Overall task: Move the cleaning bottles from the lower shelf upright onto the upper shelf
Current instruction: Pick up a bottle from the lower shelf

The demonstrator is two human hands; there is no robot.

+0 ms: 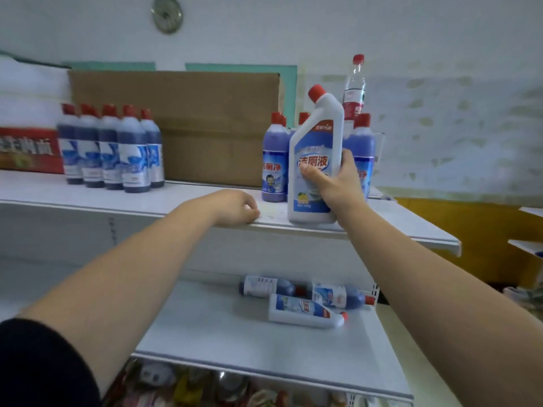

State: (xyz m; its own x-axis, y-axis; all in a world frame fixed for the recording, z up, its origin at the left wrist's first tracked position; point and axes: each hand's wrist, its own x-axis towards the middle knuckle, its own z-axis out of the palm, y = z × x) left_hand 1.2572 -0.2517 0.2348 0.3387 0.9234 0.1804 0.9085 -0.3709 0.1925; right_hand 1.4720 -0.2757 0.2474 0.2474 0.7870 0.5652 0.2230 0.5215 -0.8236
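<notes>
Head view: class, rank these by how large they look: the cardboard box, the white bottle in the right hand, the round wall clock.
1. cardboard box
2. white bottle, though its nearness to the camera enlarges it
3. wall clock, farthest away

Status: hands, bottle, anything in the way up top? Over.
Right hand grips white bottle, upright at upper shelf front edge. Left hand rests on that shelf, empty. Three bottles lying on lower shelf. Purple bottles close behind.

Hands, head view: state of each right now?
Left hand: empty, fingers loosely curled, resting on the upper shelf front edge.
Right hand: grips the white cleaning bottle, held upright at the front of that shelf.
</notes>
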